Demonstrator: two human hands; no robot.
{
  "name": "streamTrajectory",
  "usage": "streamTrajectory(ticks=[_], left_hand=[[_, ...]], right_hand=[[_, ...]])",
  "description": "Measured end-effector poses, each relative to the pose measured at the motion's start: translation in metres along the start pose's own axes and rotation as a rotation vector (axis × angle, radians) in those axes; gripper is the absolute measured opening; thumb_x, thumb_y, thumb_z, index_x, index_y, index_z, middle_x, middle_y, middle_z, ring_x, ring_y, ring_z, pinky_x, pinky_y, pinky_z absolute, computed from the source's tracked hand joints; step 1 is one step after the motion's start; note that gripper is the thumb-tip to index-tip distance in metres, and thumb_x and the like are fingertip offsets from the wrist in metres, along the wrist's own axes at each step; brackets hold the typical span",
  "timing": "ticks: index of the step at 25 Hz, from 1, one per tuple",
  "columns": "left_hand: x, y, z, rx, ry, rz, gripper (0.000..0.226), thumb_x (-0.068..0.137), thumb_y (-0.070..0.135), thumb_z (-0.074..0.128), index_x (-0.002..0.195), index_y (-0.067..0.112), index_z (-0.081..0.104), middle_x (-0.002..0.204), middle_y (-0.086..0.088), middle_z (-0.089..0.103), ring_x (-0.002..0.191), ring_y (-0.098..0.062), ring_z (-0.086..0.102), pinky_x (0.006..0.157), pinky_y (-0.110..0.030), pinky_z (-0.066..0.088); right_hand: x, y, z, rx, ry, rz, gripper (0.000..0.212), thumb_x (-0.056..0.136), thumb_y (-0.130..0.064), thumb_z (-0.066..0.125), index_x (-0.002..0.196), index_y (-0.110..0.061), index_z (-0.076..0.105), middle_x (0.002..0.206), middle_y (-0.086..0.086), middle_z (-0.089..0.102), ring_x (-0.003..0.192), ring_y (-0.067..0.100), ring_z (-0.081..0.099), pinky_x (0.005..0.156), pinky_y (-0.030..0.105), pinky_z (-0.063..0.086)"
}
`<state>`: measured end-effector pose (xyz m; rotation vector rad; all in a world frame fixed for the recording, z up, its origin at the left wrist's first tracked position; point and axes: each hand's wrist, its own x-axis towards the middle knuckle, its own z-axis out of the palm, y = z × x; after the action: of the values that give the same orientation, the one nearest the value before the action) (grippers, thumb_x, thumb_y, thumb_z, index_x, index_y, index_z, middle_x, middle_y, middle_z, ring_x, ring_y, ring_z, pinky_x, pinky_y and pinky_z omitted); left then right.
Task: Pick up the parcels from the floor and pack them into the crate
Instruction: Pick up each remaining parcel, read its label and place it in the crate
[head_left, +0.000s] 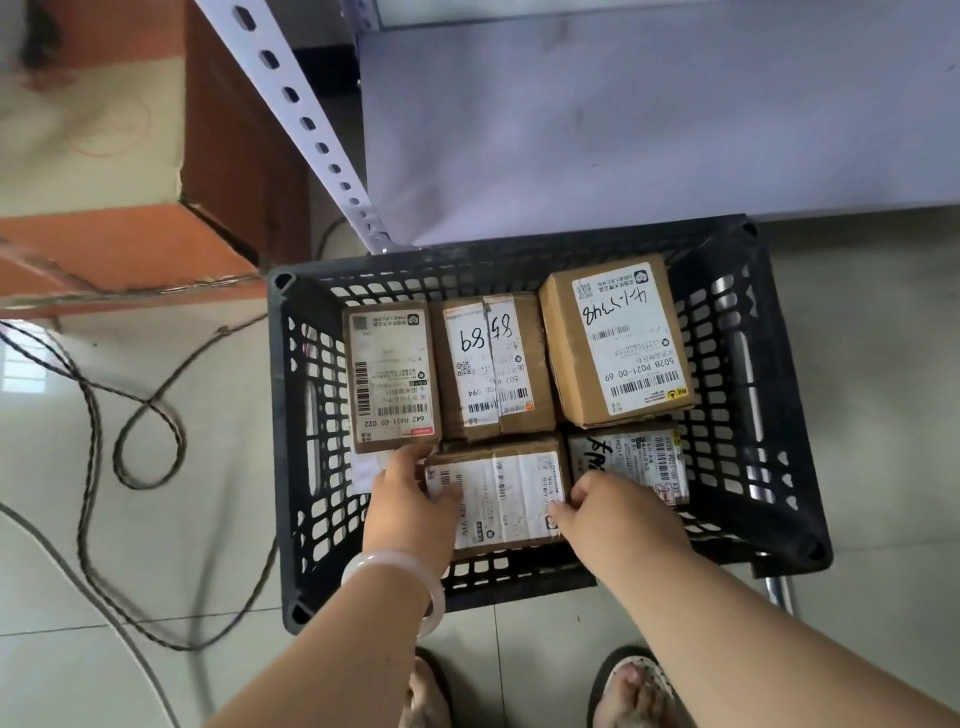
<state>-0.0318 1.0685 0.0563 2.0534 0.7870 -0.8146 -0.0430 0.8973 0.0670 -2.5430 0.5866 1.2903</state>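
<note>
A black slotted plastic crate (737, 364) stands on the floor right in front of me. Several cardboard parcels with white labels lie inside it: one at the back left (392, 376), one marked 69 in the back middle (491, 364), a tall one at the back right (618, 340) and one at the front right (641, 457). Both my hands are on the front middle parcel (506, 493). My left hand (410, 493) grips its left end, and my right hand (605, 506) grips its right end.
A white perforated shelf post (306, 124) and a pale shelf board (649, 114) rise behind the crate. An orange-brown box (130, 244) sits at the left. Dark cables (130, 431) loop over the tiled floor on the left. My sandalled feet (631, 691) stand just before the crate.
</note>
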Motion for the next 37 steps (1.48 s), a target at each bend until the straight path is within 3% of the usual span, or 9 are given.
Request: streamTrajectory(ticks=[5,9,12,14,16,20,23,31,37], left_hand=[[-0.028,0.029,-0.024,0.142,0.043,0.059,0.052,0.091,0.024,0.059,0.138,0.031,0.04,0.137,-0.003,0.043,0.08,-0.007,0.051,0.059,-0.014,0.039],[-0.064,0.083,-0.053,0.195,0.094,0.103,0.053,0.09,0.023,0.053,0.14,0.034,0.037,0.149,-0.002,0.028,0.119,-0.027,0.05,0.095,-0.037,0.049],[-0.11,0.139,-0.074,0.24,0.059,0.24,0.053,0.091,0.022,0.052,0.141,0.033,0.037,0.149,-0.002,0.029,0.111,-0.021,0.055,0.082,-0.034,0.054],[-0.147,0.185,-0.085,0.271,-0.007,0.346,0.052,0.093,0.022,0.052,0.141,0.033,0.037,0.148,-0.002,0.032,0.087,-0.007,0.059,0.06,-0.019,0.05],[-0.195,0.236,-0.094,0.296,-0.072,0.464,0.05,0.091,0.023,0.052,0.139,0.034,0.041,0.143,-0.002,0.041,0.072,-0.009,0.061,0.053,-0.019,0.046],[-0.318,0.325,-0.112,0.262,-0.215,0.682,0.045,0.09,0.028,0.054,0.133,0.036,0.046,0.134,0.002,0.051,0.105,-0.019,0.06,0.088,-0.039,0.054],[-0.405,0.37,-0.116,0.287,-0.293,0.814,0.043,0.09,0.029,0.055,0.132,0.037,0.047,0.132,0.005,0.053,0.114,-0.017,0.056,0.099,-0.039,0.048],[-0.664,0.453,-0.088,0.373,-0.425,1.228,0.043,0.091,0.027,0.055,0.133,0.031,0.049,0.129,0.002,0.056,0.113,-0.018,0.056,0.1,-0.032,0.044],[-0.797,0.487,-0.006,0.384,-0.538,1.42,0.043,0.091,0.025,0.054,0.133,0.032,0.049,0.13,0.003,0.056,0.11,-0.013,0.056,0.089,-0.021,0.04]], right_hand=[[-0.023,0.013,-0.027,0.225,0.092,-0.007,0.03,0.088,-0.051,0.053,0.11,-0.032,0.06,0.106,-0.008,0.066,0.093,0.017,0.064,0.082,0.036,0.054],[-0.069,0.021,-0.089,0.378,0.234,-0.074,0.032,0.09,-0.042,0.053,0.121,-0.033,0.056,0.123,-0.005,0.058,0.097,0.018,0.061,0.081,0.036,0.054],[-0.119,0.03,-0.15,0.444,0.311,-0.139,0.041,0.093,-0.035,0.054,0.133,-0.031,0.049,0.131,-0.002,0.051,0.091,0.016,0.059,0.073,0.029,0.05],[-0.157,0.04,-0.194,0.538,0.341,-0.15,0.047,0.093,-0.033,0.055,0.138,-0.032,0.044,0.135,-0.001,0.05,0.1,0.016,0.057,0.077,0.026,0.045],[-0.204,0.058,-0.24,0.621,0.383,-0.131,0.05,0.093,-0.033,0.056,0.14,-0.031,0.041,0.14,0.001,0.048,0.115,0.02,0.055,0.083,0.025,0.04],[-0.319,0.111,-0.322,0.757,0.527,-0.039,0.048,0.089,-0.033,0.061,0.136,-0.025,0.049,0.135,0.004,0.055,0.121,0.022,0.054,0.097,0.028,0.042],[-0.402,0.151,-0.365,0.803,0.61,0.033,0.049,0.088,-0.03,0.061,0.135,-0.021,0.05,0.134,0.007,0.058,0.122,0.024,0.055,0.097,0.028,0.042],[-0.638,0.291,-0.402,0.984,0.904,0.227,0.045,0.089,-0.027,0.062,0.132,-0.02,0.053,0.132,0.01,0.058,0.119,0.028,0.055,0.099,0.032,0.043],[-0.717,0.418,-0.42,1.067,1.103,0.336,0.049,0.088,-0.032,0.061,0.135,-0.028,0.048,0.134,0.003,0.055,0.114,0.023,0.058,0.092,0.031,0.048]])
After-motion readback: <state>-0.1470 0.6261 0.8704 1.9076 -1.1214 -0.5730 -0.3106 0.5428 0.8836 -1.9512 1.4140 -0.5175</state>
